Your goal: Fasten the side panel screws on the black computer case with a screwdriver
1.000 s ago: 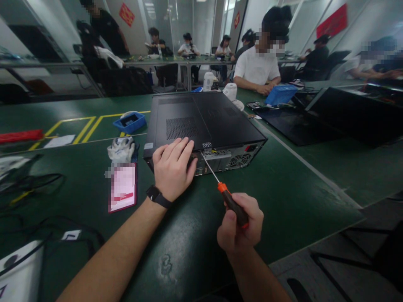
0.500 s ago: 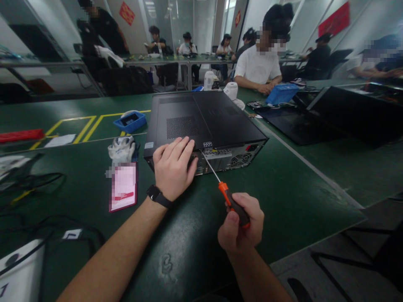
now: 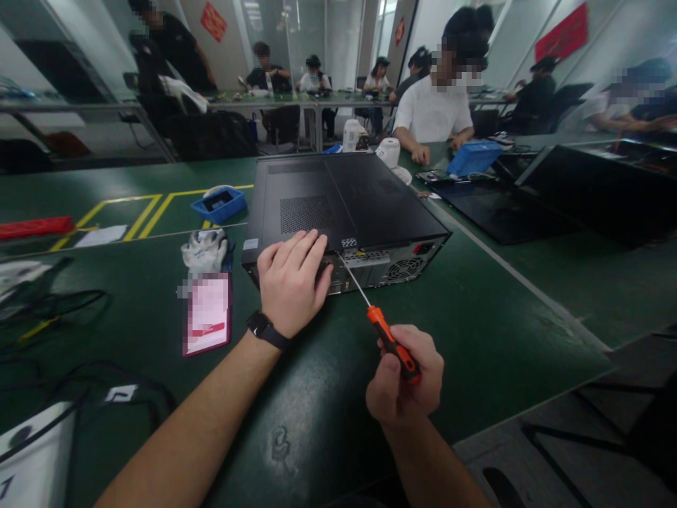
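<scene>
Head view: people (image 3: 432, 109) fill a big room (image 3: 338, 42). On the green table (image 3: 497, 331) lies a black computer box (image 3: 370, 201). The left hand (image 3: 293, 286) lies flat on its near edge, thumb out. The right hand (image 3: 426, 363) pinches a screwdriver (image 3: 381, 330), turned since before, tip at the box. 1 white tag (image 3: 121, 394) looks too blurry to read.

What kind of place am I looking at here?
Probably an electronics teardown workshop or training room: a computer case under a screwdriver, a co-worker by a blue bin, and more people at tables behind.
</scene>
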`<state>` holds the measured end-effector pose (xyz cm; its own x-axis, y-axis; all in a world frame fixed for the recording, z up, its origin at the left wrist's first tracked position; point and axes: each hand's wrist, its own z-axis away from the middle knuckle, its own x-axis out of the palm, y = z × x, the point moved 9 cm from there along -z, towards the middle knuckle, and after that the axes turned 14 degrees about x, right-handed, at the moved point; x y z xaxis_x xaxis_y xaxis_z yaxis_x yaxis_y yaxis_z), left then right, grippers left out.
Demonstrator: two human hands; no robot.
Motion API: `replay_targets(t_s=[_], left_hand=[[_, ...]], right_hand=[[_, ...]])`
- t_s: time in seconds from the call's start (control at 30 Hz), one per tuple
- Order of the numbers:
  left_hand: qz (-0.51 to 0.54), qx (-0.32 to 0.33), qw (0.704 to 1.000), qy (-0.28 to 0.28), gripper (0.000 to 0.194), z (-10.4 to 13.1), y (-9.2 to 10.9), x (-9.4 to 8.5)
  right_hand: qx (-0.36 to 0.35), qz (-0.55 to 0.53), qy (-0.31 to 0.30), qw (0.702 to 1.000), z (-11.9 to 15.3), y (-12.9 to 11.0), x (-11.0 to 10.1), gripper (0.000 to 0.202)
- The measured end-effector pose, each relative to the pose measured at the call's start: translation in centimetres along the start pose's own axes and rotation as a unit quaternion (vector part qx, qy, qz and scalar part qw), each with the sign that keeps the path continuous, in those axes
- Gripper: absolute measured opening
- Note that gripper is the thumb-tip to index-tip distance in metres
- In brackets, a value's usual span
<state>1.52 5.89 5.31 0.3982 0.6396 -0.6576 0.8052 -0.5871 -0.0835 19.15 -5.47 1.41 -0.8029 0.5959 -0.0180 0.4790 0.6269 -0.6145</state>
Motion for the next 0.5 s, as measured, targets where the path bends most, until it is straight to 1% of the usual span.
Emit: replay_targets(t_s=[0.17,0.3,0.4,0.5], left_hand=[[0.000,0.000,1.000,0.000,0.050,-0.01,0.02,-0.04],[0.006,-0.003,1.000,0.000,0.050,-0.03,0.00,-0.05],[0.014,-0.008,1.000,-0.002,0.052,0.02,-0.10,0.04],[0.014,-0.007,1.000,0.000,0.051,0.07,-0.13,0.07]], right_hand=[[-0.001,0.036,0.003,0.999,0.51,0.33,-0.30,0.040],[0.018,0.004,0.005,1.000,0.62,0.85,-0.24,0.036],[0.012,-0.021,-0.001,1.000,0.21,0.47,0.04,0.034],[-0.003,-0.009,-0.005,1.000,-0.09,-0.11,0.12,0.035]])
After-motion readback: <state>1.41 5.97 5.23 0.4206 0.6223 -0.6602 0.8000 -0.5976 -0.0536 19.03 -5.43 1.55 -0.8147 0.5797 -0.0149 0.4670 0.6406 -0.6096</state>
